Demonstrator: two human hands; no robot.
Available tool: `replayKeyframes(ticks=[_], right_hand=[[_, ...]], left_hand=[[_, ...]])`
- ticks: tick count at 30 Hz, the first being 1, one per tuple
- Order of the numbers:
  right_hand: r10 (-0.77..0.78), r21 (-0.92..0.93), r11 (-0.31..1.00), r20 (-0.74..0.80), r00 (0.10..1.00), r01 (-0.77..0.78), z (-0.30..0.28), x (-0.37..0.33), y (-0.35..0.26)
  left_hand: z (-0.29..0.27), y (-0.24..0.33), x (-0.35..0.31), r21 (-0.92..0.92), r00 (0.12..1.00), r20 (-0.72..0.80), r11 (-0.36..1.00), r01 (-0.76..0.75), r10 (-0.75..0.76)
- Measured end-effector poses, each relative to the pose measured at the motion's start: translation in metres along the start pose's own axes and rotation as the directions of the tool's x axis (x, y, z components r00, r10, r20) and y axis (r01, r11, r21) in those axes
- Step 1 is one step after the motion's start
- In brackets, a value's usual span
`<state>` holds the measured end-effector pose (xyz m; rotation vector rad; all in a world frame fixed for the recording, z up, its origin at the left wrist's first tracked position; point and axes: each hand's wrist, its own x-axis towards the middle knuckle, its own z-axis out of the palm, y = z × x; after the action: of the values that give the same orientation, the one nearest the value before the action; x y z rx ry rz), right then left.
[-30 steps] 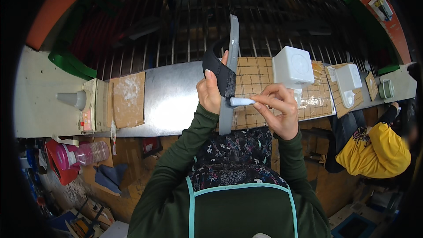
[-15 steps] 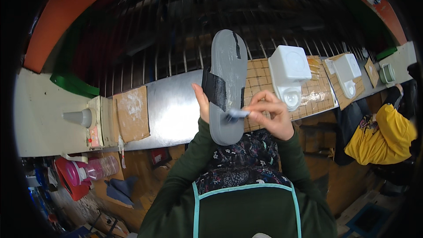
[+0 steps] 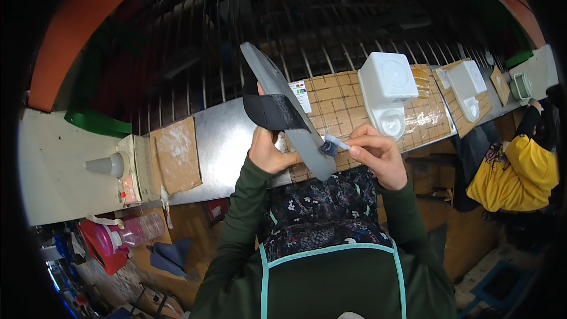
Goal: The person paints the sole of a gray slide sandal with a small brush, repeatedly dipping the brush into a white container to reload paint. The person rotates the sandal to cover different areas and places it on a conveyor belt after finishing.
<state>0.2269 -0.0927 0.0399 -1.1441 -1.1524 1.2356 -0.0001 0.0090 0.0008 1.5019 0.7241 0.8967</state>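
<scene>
A grey slide sandal (image 3: 306, 145) with a black strap (image 3: 267, 112) is tilted on its side edge above the bench. My left hand (image 3: 267, 151) grips it from the left, below the strap; some of its fingers are hidden behind the sandal. Between the thumb and fingers of my right hand (image 3: 379, 156) is a small brush (image 3: 335, 143) with a pale handle and dark bristles. Its bristles meet the sandal's right edge near the close end.
On taped cardboard (image 3: 331, 94) stands a white plastic container (image 3: 390, 77) with a small cup. Dark metal bars (image 3: 331, 29) run beyond the bench. A whitish-stained board (image 3: 177, 156) lies at left. A person in yellow (image 3: 511, 171) sits at right.
The sandal has turned from facing up onto its edge, its far end swinging left. My left hand has turned with it. The brush has moved right, along the sandal's edge.
</scene>
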Motion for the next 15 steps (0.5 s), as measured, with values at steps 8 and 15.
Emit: replayKeyframes(ticks=[8, 15], right_hand=[[-0.097, -0.335, 0.94, -0.079, 0.992, 0.065, -0.003, -0.012, -0.011], [-0.218, -0.487, 0.862, -0.114, 0.969, 0.137, 0.002, -0.005, -0.009]], left_hand=[[0.001, -0.002, 0.01, 0.527, 0.925, -0.025, 0.792, -0.309, 0.378], [0.004, -0.006, 0.007, 0.56, 0.946, 0.039, 0.777, -0.287, 0.321]])
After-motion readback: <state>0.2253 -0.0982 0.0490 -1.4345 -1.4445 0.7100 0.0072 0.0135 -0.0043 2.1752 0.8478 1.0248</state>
